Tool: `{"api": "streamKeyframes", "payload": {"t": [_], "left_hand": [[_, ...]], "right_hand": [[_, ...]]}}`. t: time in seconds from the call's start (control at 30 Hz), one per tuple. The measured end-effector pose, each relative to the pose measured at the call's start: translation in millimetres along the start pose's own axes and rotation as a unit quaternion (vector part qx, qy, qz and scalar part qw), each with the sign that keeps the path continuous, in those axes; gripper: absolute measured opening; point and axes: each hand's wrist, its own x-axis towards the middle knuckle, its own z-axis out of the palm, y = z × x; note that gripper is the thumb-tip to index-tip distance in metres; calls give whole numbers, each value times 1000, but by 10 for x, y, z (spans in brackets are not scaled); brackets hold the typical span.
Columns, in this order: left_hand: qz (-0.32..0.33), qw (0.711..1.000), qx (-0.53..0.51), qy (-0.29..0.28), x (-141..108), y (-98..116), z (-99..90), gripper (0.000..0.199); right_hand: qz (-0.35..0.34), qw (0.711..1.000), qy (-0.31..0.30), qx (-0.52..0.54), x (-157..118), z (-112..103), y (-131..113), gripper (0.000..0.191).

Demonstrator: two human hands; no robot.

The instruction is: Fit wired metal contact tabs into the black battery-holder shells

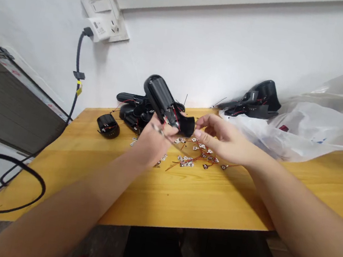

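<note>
My left hand (156, 142) is closed around a glossy black plastic housing (160, 95), holding it tilted above the table. Thin red and black wires show inside its hollow side. A slim, blurred strip (170, 139) crosses in front of this hand; its kind cannot be made out. At the flared lower end of the housing is my right hand (221, 139), its fingers curved and thumb apart; whether the tips touch the housing is unclear. Beneath the hands lie several small silver metal pieces (186, 162) with red wires.
More black housings with wires (135, 113) are piled behind my left hand. A short black piece (108, 125) sits at the left. Against the wall rest other black shells (258, 100), beside clear plastic bags (318, 128). A black cable (76, 72) runs from the wall socket (106, 15).
</note>
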Motion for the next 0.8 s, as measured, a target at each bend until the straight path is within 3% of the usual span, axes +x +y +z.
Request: {"api": "streamKeyframes", "payload": {"t": [0.17, 0.27, 0.37, 0.5, 0.6, 0.73, 0.8], "left_hand": [[13, 998, -47, 27, 120, 55, -48, 22], [15, 998, -37, 38, 122, -16, -62, 18], [40, 998, 2, 43, 102, -92, -70, 28], [41, 989, 113, 88, 60, -114, -95, 43], [34, 986, 131, 99, 40, -93, -133, 44], [54, 990, 107, 78, 29, -50, -140, 53], [61, 984, 134, 105, 19, -33, -112, 57]], "right_hand": [[-17, 980, -141, -142, -6, 116, 33, 17], [-23, 975, -171, -138, 13, 240, 43, 14], [-31, 977, -181, -107, 46, 326, 53, 14], [-44, 982, -164, -80, 77, 329, 66, 16], [-21, 990, -131, -37, 82, 273, 76, 15], [15, 999, -28, 34, 97, 214, 75, 24], [28, 998, 38, 36, 115, 200, 75, 23]]}}
